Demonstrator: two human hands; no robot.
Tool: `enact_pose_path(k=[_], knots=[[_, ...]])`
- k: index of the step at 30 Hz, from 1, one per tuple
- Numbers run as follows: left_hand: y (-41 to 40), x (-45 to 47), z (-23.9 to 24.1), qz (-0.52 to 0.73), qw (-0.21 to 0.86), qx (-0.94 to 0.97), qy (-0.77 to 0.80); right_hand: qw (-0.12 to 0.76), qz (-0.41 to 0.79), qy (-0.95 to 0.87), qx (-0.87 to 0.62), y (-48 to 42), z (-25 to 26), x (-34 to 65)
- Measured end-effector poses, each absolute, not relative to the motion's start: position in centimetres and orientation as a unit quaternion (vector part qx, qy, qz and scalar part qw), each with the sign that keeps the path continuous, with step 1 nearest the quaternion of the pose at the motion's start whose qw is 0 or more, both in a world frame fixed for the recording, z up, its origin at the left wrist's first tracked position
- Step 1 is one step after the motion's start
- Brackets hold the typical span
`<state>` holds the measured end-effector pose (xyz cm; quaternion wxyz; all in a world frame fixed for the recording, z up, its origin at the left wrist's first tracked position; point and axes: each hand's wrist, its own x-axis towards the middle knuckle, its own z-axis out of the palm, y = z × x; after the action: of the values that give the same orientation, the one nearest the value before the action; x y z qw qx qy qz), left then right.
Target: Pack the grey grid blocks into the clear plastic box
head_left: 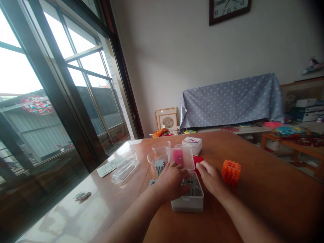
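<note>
A small clear plastic box [188,202] with its hinged lid [181,157] standing open sits on the wooden table [265,189]. Grey pieces [194,189] lie inside it. My left hand [170,183] rests over the box's left side with its fingers curled down into the grey pieces. My right hand [212,179] is beside the box's right edge, fingers pinched at the lid's corner near a red piece [198,160]. An orange block cube [231,172] stands just right of my right hand. More grey pieces [159,166] lie in an open container to the left.
Another closed small box [192,145] stands behind. Clear lids [125,170] and a paper slip [106,168] lie to the left, near the window. A small dark object [82,195] rests by the table's left edge. A covered sofa [231,101] is beyond.
</note>
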<state>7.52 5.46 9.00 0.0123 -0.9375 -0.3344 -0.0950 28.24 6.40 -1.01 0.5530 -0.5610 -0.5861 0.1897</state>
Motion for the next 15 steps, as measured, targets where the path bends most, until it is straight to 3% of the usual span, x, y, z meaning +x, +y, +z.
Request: enact_pose_path(k=[15], knots=[[5.69,7.68,8.64,-0.084,-0.006,-0.939,-0.334,0.556,0.195,-0.587,-0.555,6.3,-0.86,28.21]])
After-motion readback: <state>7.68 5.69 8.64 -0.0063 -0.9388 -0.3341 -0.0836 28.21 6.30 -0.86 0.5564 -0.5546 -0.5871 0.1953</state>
